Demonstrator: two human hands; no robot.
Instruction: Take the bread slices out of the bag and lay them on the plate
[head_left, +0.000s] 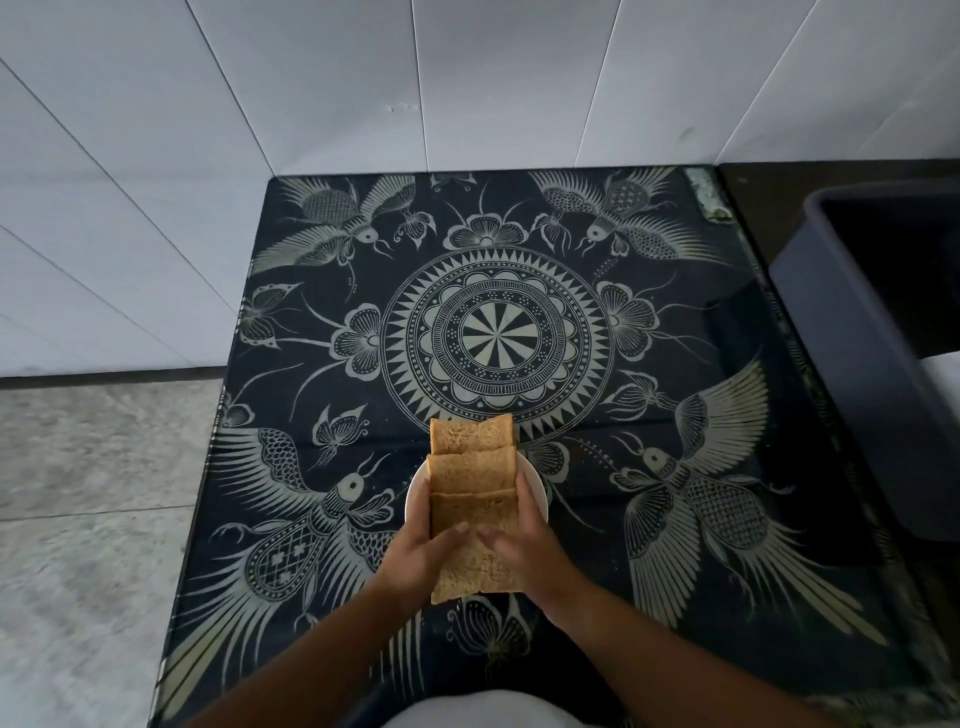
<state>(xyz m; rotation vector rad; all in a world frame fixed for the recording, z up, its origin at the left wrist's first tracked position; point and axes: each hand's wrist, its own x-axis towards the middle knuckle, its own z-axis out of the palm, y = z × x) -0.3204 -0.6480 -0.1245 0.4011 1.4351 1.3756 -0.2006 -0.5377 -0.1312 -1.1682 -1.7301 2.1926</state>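
Note:
Several brown bread slices (471, 470) lie in an overlapping row across a small white plate (535, 486) near the front of the table; the row runs past the plate's far and near rims. My left hand (418, 558) grips the left side of the nearest slice, and my right hand (524, 545) grips its right side, thumbs resting on top. The plate is mostly hidden under the bread and my hands. No bag is in view.
The table (498, 332) carries a dark cloth with pale bird and mandala patterns under glass. A dark plastic bin (852, 353) stands at the right edge. White tiled walls rise behind and to the left; grey floor (93, 493) lies left of the table.

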